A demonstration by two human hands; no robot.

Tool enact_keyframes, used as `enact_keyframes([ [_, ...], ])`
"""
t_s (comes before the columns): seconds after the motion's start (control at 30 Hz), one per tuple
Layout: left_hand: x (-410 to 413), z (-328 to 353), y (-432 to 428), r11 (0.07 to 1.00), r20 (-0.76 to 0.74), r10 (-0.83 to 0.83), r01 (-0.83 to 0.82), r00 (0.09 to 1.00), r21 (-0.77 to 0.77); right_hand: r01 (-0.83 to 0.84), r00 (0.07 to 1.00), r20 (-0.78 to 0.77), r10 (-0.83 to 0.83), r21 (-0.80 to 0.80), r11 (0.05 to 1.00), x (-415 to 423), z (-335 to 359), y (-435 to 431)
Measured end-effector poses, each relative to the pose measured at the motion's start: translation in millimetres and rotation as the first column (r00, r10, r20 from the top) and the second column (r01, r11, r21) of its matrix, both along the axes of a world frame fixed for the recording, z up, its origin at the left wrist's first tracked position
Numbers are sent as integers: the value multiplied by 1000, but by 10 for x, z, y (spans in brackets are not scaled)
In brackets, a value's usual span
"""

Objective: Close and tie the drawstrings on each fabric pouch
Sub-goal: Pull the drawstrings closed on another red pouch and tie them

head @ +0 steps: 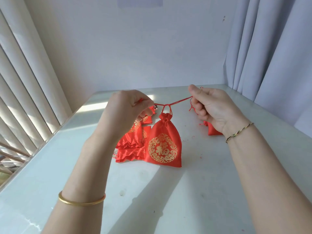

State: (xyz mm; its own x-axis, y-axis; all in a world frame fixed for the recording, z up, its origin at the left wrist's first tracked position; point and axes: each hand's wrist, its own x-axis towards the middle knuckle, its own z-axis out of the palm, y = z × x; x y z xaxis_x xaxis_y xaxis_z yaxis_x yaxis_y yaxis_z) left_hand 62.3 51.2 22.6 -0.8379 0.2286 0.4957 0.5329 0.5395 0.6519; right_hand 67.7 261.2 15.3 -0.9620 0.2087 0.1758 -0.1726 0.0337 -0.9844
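Observation:
A red satin pouch (164,146) with a gold round emblem hangs in front of me, its mouth gathered tight. Its red drawstrings (179,100) run taut sideways from a knot above the neck. My left hand (125,109) pinches the left string end and my right hand (211,107) pinches the right end, held apart at equal height above the table. Behind and left of the pouch lies a pile of several red pouches (131,146) with open mouths. Another red pouch (212,130) lies partly hidden behind my right hand.
The white table (168,200) meets a white wall at the back. Vertical blinds (22,81) line the left edge and a pale curtain (270,48) hangs at the back right. Small red thread scraps (192,136) lie on the table right of the pouch.

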Motion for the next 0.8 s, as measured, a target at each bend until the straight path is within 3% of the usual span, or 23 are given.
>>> enact_keyframes([
  [0.1, -53, -29, -72, 999, 83, 8, -3, 997, -51, 19, 999, 27, -18, -39, 999, -22, -23, 68],
  [0.33, -105, -113, -172, 998, 210, 62, -65, 976, 4, 19, 994, 106, -6, -119, 993, -55, -116, 215],
  [0.53, -149, -161, -221, 983, 177, 158, -173, 971, 69, 182, 980, 84, -182, 10, 983, -121, -291, 245],
  [0.63, -151, -156, -101, 927, 205, -47, -34, 978, 374, 255, 962, 85, -260, 56, 965, -152, -341, 196],
  [0.7, -133, -127, -28, 762, 184, -288, 108, 940, 639, 246, 965, 92, -245, -4, 969, -143, -276, 164],
  [0.73, -116, -108, -2, 686, 173, -381, 152, 908, 712, 211, 974, 93, -205, -60, 976, -125, -221, 141],
  [0.8, -82, -84, 49, 636, 190, -471, 183, 861, 750, 113, 992, 66, -104, -155, 981, -75, -91, 61],
])
